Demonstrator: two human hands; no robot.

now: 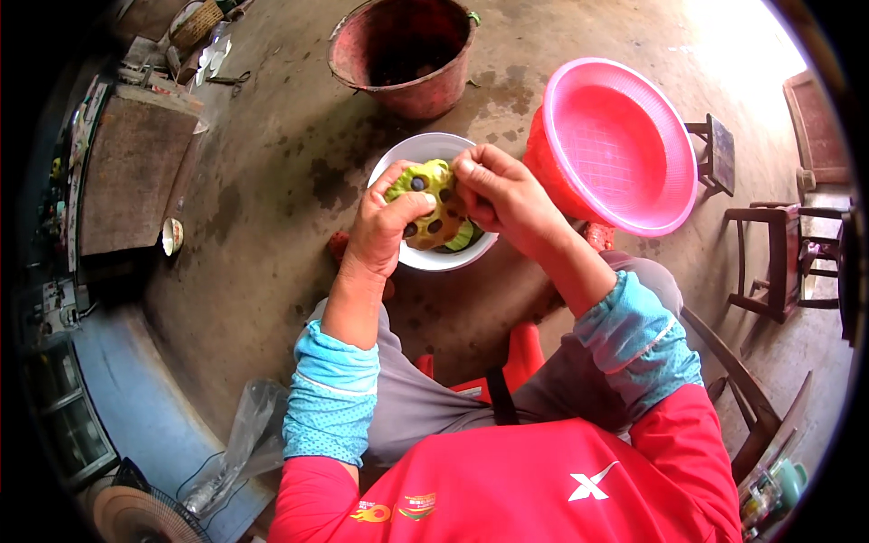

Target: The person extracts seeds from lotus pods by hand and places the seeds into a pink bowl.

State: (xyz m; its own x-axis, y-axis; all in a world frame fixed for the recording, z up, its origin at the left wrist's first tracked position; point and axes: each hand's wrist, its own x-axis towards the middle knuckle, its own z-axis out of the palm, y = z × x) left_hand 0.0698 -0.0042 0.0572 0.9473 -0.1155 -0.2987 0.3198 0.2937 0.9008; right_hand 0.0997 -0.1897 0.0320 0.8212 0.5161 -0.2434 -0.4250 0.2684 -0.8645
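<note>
Lotus pod (445, 214) is up in the two hands, near the middle of the frame and a bit above it. It is green and yellow at the top and more brown lower down, with dark seeds (435, 226) sitting in its holes. It is over the white bowl (434, 261), and the bowl is on the floor. Some green shows at the pod's lower right, but I cannot tell if that is part of the pod or something in the bowl.

The left hand (380, 222) is closed on the pod's left side, with its thumb lying flat across the front. The right hand (509, 195) is bent in and pinches the pod's right edge. I cannot see what is tucked between those fingers.

My guess is that the step in hand is picking or pulling at that right edge while the left hand keeps the pod from slipping. A good next move would need a firm left hold and a small, careful tug from the right. It would help to stay over the bowl, so loose bits could drop in.

A pink basket (615, 136) is right of the bowl, and a red bucket (421, 98) is at the top of the frame.
</note>
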